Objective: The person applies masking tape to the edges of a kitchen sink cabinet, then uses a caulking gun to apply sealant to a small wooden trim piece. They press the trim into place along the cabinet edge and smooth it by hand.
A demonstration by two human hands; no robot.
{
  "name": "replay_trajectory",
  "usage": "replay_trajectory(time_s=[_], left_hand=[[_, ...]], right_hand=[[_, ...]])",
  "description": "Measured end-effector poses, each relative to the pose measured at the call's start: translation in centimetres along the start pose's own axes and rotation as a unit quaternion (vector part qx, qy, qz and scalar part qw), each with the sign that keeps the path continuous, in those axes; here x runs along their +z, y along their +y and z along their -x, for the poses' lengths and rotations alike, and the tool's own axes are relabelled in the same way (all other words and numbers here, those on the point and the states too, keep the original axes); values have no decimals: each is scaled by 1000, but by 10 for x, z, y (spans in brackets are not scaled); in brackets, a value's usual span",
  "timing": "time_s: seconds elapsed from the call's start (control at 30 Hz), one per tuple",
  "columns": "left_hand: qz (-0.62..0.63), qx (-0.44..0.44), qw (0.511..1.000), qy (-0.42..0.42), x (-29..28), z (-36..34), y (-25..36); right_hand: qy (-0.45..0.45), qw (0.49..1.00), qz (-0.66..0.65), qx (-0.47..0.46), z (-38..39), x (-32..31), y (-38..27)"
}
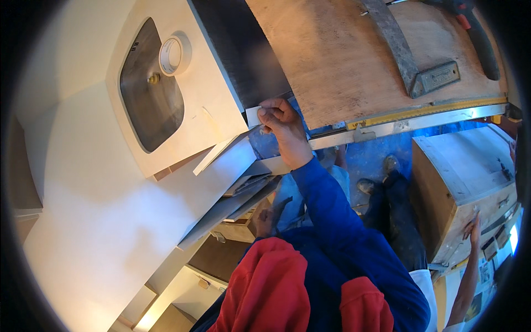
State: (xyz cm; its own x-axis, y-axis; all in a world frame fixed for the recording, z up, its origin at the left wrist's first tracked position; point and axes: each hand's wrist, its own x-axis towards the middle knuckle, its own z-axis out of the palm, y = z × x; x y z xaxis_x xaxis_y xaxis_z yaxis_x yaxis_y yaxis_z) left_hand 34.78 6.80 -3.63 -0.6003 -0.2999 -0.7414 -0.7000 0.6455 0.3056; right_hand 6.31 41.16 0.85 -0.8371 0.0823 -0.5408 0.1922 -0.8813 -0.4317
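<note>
My right hand point(282, 124), in a blue sleeve, pinches a small white piece point(251, 116) at the lower corner of a white panel point(204, 127), beside a dark strip point(254, 55). The panel has a rounded cutout showing a dark interior, with a white tape roll point(185, 55) on it near the cutout. What looks like my left hand point(263, 218) is low at centre, partly hidden by my clothing; its fingers are unclear.
A wooden board point(326, 55) bears a metal square point(434, 77), beside a long rail point(376, 130). Loose boards point(243, 196) lie below the panel. At right, another person's bare arm point(464, 276) reaches to a wooden cabinet point(459, 166). Legs and shoes point(390, 166) show below.
</note>
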Motion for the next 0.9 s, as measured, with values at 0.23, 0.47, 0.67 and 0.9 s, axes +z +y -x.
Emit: replay_trajectory(time_s=[0.23, 0.47, 0.67, 0.9], left_hand=[[-126, 46, 991, 11, 8, -2, 14], [-124, 30, 992, 6, 9, -6, 13], [-135, 10, 991, 19, 16, -7, 11], [-139, 17, 990, 6, 16, -9, 12]], right_hand=[[-27, 1000, -9, -5, -3, 2, -1], [-6, 999, -19, -50, 1, 6, 1], [-5, 997, 11, -75, 0, 12, 10], [-9, 998, 27, -57, 6, 11, 10]])
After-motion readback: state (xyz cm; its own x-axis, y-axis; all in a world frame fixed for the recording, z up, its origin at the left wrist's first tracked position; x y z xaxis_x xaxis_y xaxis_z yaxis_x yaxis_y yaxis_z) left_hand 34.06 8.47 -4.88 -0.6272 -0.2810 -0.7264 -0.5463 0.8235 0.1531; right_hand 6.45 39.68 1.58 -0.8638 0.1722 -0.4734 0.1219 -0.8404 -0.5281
